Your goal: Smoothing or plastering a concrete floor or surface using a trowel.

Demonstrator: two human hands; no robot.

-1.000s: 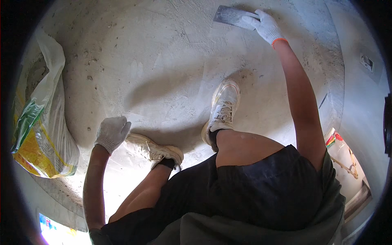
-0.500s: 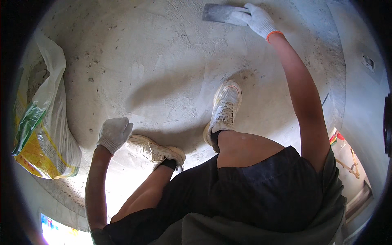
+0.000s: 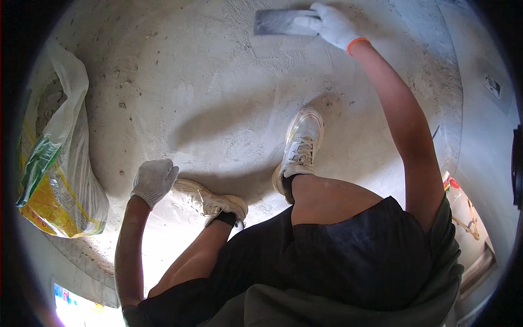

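"Since the right hand (image 3: 329,25) reaches so far out over the floor (image 3: 218,71), how does it hold the flat grey trowel (image 3: 274,23)?"

"Its gloved fingers grip the near end, presumably round a handle that the palm hides, which leaves the broad blade out to the left, flat to the floor as far as I can judge."

"And the left hand (image 3: 154,180)?"

"It hangs just beside the left shoe (image 3: 204,199), well apart from the trowel; the fingers curl under, and I cannot tell whether they close fully or hold anything."

"Why the wide stance?"

"Probably for balance: the right shoe (image 3: 303,139) is set forward, on the reaching side, while the left points outward."

"And the plastic bag (image 3: 79,199)?"

"It stands at the far left, I'd guess to keep clear of the reach."
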